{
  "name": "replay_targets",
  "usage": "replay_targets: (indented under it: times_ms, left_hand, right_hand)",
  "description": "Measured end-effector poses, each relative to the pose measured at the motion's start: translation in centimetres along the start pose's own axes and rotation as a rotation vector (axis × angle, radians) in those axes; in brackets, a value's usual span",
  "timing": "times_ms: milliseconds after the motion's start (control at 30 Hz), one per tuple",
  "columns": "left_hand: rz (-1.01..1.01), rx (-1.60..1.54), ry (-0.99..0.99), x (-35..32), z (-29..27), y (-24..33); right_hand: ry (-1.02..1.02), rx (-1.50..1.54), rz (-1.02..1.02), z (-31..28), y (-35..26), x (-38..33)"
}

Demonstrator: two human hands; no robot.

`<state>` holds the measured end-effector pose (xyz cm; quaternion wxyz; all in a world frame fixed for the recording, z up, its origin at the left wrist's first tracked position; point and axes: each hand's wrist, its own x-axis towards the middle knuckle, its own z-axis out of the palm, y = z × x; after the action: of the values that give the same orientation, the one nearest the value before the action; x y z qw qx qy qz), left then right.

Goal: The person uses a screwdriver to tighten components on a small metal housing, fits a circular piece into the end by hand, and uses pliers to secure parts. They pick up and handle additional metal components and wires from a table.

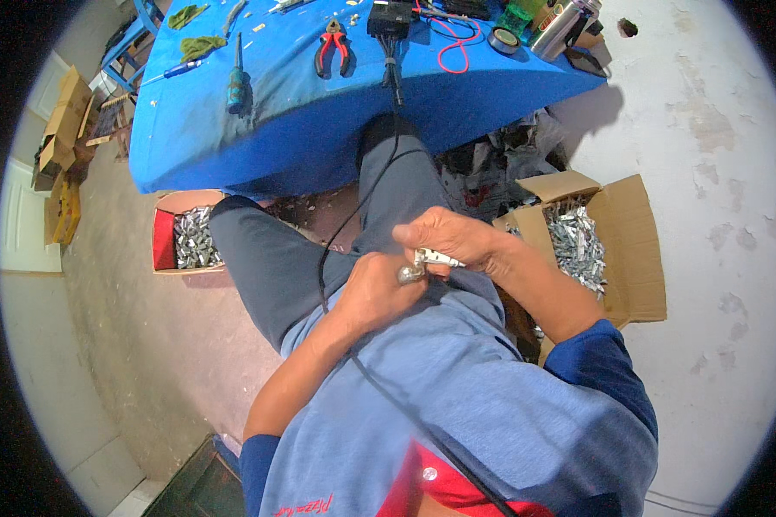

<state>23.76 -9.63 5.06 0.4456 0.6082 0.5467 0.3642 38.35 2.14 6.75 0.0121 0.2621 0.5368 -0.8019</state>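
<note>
Both hands meet over my lap. My left hand (379, 289) is closed, and a small shiny silver metal piece (411, 274) with a rounded end sticks out between its fingers. Just above and to the right, my right hand (453, 239) is closed on a narrow white piece with dark marks (441, 258). The two pieces meet or overlap between the hands; whether they are joined I cannot tell. Fingers hide part of both.
Ahead, a blue-covered table (293, 121) holds red-handled pliers (333, 50), a screwdriver (236, 82), a black box (391, 19), tape (503, 40) and a metal flask (563, 30). Boxes of silver pieces stand left (165, 237) and right (634, 250). A black cable (379, 185) hangs across my lap.
</note>
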Motion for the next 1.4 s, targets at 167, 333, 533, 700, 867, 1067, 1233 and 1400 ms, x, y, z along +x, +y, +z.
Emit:
replay_targets:
  times_ms: [167, 333, 533, 700, 867, 1067, 1233, 1400]
  left_hand:
    - [0.022, 0.171, 0.138, 0.2, 0.3, -0.4]
    - [0.102, 0.265, 0.276, 0.2, 0.4, -0.2]
    - [0.146, 0.19, 0.295, 0.3, 0.7, -0.9]
    - [0.124, 0.171, 0.318, 0.5, 0.5, -0.4]
    - [0.225, 0.232, 0.432, 0.2, 0.4, -1.2]
    - [0.206, 0.142, 0.538, 0.5, 0.5, -0.9]
    - [0.167, 0.042, 0.565, 0.3, 0.3, -1.3]
    - [0.015, -0.075, 0.545, 0.5, 0.3, -1.6]
  right_hand:
    - [0.311, 0.108, 0.031, 1.6, 1.1, -0.5]
    - [0.49, 0.204, -0.061, 3.3, 2.1, -0.8]
    - [0.163, 0.055, -0.173, 1.3, 1.7, -1.5]
    - [0.151, 0.065, -0.181, 1.3, 1.8, -1.6]
    - [0.213, 0.4, -0.259, 2.6, 2.7, -0.6]
    - [0.466, 0.401, -0.48, 1.9, 2.4, -1.4]
    - [1.552, -0.797, -0.55, -8.8, 7.3, -9.5]
    - [1.926, -1.485, -0.092, -16.7, 10.5, -17.8]
